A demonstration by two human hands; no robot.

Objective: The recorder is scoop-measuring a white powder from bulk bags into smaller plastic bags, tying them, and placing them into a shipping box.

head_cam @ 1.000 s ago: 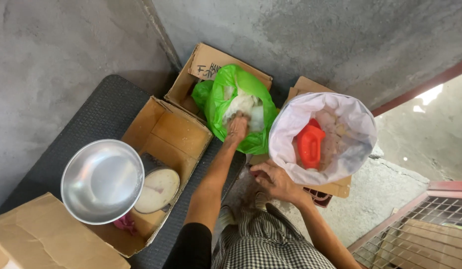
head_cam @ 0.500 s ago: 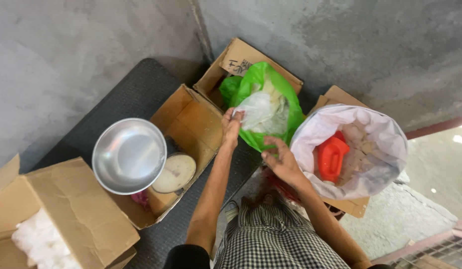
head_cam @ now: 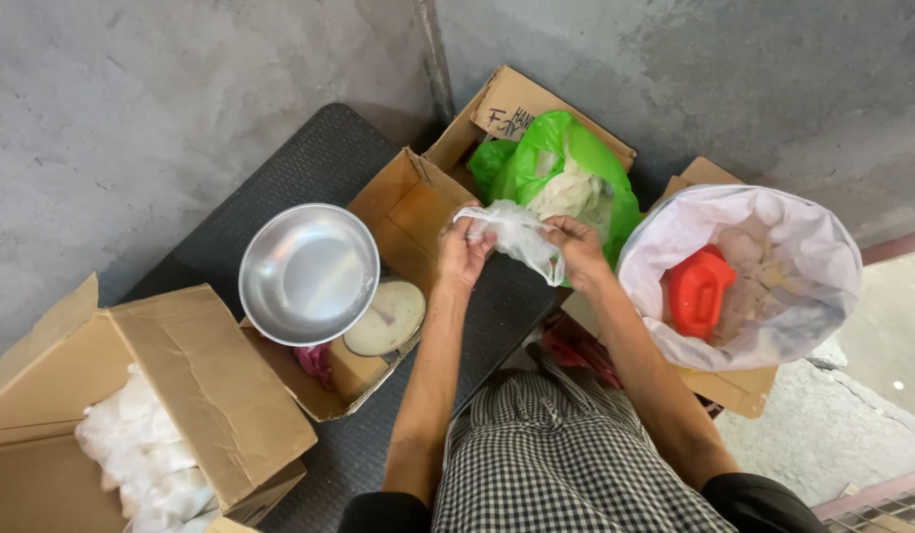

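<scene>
We are pinching a thin clear plastic bag [head_cam: 517, 237] between left hand [head_cam: 464, 252] and right hand [head_cam: 577, 249], at twelve o'clock; pulling unevenly risks tearing its flimsy film.

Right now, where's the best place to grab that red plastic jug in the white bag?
Probably by the handle along the top of the red jug, coming straight down through the open mouth of the white bag; the bag walls block the sides.
</scene>
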